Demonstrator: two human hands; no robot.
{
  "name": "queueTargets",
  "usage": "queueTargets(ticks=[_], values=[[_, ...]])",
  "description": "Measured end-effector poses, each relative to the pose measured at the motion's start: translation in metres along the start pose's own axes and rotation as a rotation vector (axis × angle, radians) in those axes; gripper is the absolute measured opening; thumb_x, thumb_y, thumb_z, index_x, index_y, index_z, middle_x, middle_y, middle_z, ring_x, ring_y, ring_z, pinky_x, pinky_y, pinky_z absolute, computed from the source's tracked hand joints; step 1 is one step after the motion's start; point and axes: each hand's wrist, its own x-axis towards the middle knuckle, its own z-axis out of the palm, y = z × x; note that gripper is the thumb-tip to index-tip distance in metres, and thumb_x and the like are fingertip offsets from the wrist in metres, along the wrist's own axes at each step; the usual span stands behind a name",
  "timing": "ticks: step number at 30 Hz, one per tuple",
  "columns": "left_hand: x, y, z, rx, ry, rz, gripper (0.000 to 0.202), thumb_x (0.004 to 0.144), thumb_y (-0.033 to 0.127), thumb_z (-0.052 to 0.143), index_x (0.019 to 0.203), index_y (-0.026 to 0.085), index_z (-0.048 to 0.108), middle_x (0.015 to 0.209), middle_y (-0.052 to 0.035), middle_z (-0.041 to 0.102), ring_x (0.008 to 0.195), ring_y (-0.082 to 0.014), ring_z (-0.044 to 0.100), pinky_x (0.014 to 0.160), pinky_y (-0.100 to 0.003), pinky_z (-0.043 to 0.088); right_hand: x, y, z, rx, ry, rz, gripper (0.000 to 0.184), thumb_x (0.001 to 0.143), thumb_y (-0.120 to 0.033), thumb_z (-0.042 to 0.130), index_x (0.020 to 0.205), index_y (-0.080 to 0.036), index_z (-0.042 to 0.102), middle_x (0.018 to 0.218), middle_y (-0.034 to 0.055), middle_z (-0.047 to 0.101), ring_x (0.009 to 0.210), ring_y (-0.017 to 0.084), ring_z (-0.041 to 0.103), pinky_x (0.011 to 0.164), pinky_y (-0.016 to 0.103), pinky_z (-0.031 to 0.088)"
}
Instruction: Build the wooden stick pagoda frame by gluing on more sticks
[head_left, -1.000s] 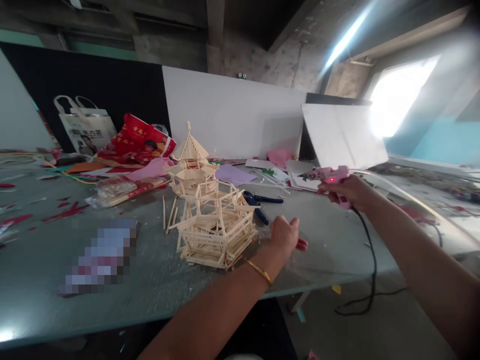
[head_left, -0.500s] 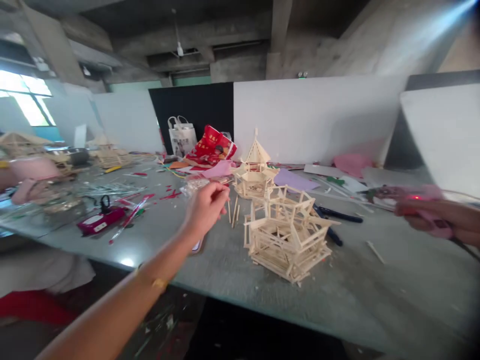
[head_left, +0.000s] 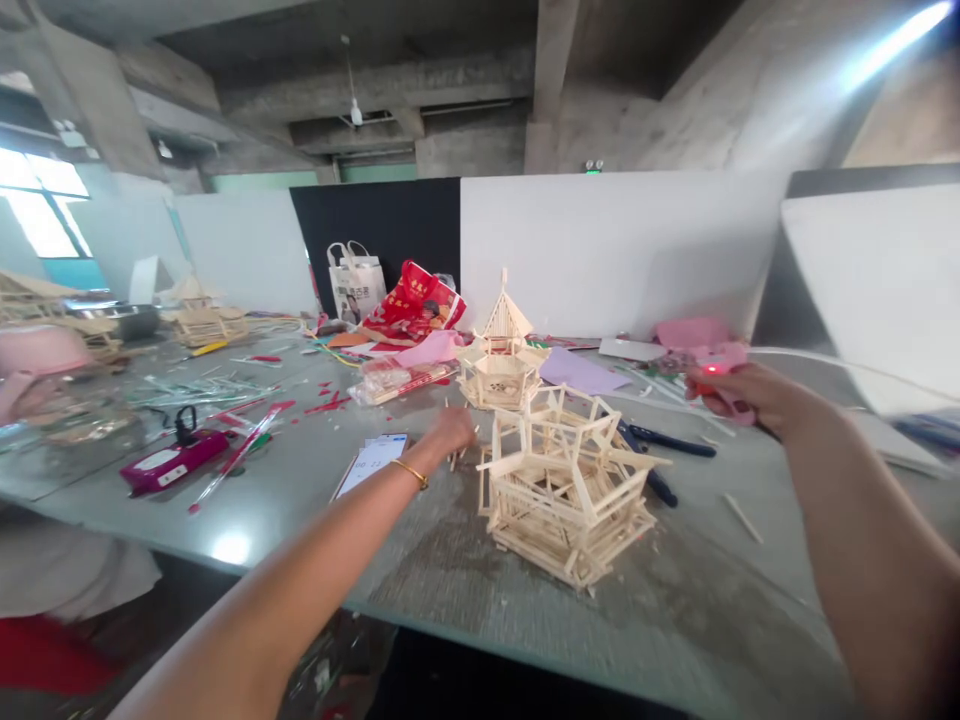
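My left hand (head_left: 452, 430) is low over the table, fingers curled downward among a few short wooden sticks (head_left: 454, 458). What its fingertips hold, if anything, is hidden. A pink hot glue gun (head_left: 726, 368) with a red light is in my right hand (head_left: 739, 390), held above the table on the right. Between the hands stands an open frame model (head_left: 570, 500) of thin wooden sticks, several-sided and roofless. Behind it is a smaller wooden pavilion (head_left: 502, 370) with a pointed roof.
Dark-handled pliers (head_left: 667, 440) lie right of the frame. A phone (head_left: 373, 465) is beside my left wrist. A magenta device (head_left: 176, 462), glue sticks, paper scraps and a red bag (head_left: 416, 305) are spread around. A loose stick (head_left: 742, 518) lies at right.
My left hand has dropped from above the table down to the short sticks, uncovering the phone. My right hand has moved left and farther into view with the glue gun.
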Motion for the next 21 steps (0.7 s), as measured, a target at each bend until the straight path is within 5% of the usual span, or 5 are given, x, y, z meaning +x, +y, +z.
queueTargets(ticks=[4,8,11,16,21], values=[[-0.017,0.011,-0.027,-0.037,0.052,0.069,0.019,0.085,0.029,0.057,0.092,0.012,0.060,0.084,-0.0021,0.061,0.070,-0.0121,0.059,0.062,-0.028,0.050,-0.005,-0.005,-0.001,0.103,-0.073,-0.012,0.042,0.077,-0.050,0.065,0.066,-0.010,0.063,0.043,0.0035,0.047,0.038,0.008,0.036,0.038,0.024,0.019],[-0.060,0.041,-0.080,-0.190,0.165,0.235,0.017,0.081,0.026,0.054,0.068,0.015,0.057,0.044,0.0049,0.045,0.040,-0.0065,0.039,0.038,-0.016,0.028,-0.018,-0.025,-0.018,0.210,-0.070,-0.145,0.043,0.074,-0.055,0.066,0.070,-0.013,0.060,0.046,0.0008,0.048,0.040,0.008,0.037,0.039,0.023,0.022],[-0.108,0.064,-0.099,-0.647,0.189,0.476,0.011,0.077,0.027,0.058,0.072,0.017,0.055,0.047,0.0055,0.047,0.038,-0.0045,0.036,0.034,-0.014,0.024,-0.036,-0.043,-0.031,0.261,-0.119,-0.261,0.047,0.072,-0.059,0.067,0.074,-0.013,0.060,0.057,0.0027,0.054,0.042,0.008,0.038,0.039,0.022,0.021],[-0.170,0.094,-0.070,-0.925,-0.044,0.537,0.023,0.072,0.025,0.067,0.093,0.020,0.060,0.061,0.0043,0.052,0.040,-0.0036,0.041,0.032,-0.013,0.029,-0.059,-0.065,-0.038,0.256,-0.220,-0.400,0.048,0.073,-0.058,0.068,0.075,-0.010,0.062,0.048,0.0009,0.048,0.038,0.007,0.036,0.036,0.021,0.018],[-0.178,0.118,-0.045,-0.804,-0.121,0.624,0.017,0.079,0.033,0.059,0.085,0.017,0.061,0.051,0.0042,0.048,0.042,-0.0057,0.042,0.035,-0.015,0.035,-0.065,-0.082,-0.024,0.262,-0.267,-0.515,0.048,0.073,-0.058,0.067,0.070,-0.012,0.058,0.048,0.0001,0.046,0.036,0.006,0.031,0.031,0.018,0.016]])
